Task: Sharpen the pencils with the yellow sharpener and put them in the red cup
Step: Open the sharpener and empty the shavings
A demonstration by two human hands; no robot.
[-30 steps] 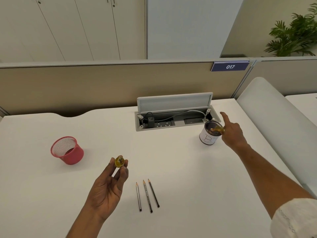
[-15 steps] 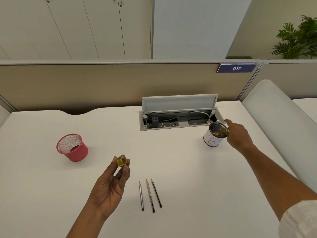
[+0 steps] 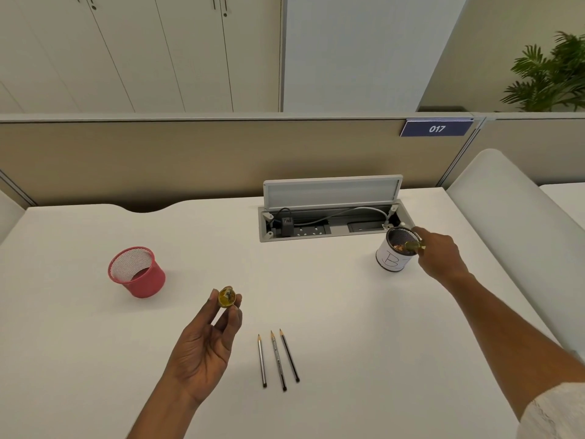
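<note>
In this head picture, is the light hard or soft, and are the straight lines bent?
Head view: soft, even light; the red cup casts only a faint shadow on the desk. The partition top bows, which suggests wide-angle distortion. The three pencils look sharp; the yellow piece in the right hand is slightly blurred.

At a white desk, a person's left hand holds up one round yellow sharpener part between the fingertips, palm up. The right hand reaches over a white can marked "B", pinching a second yellowish piece above its rim. Three pencils lie side by side, tips pointing away, near the front edge. A red mesh cup stands to the left, empty of pencils.
</note>
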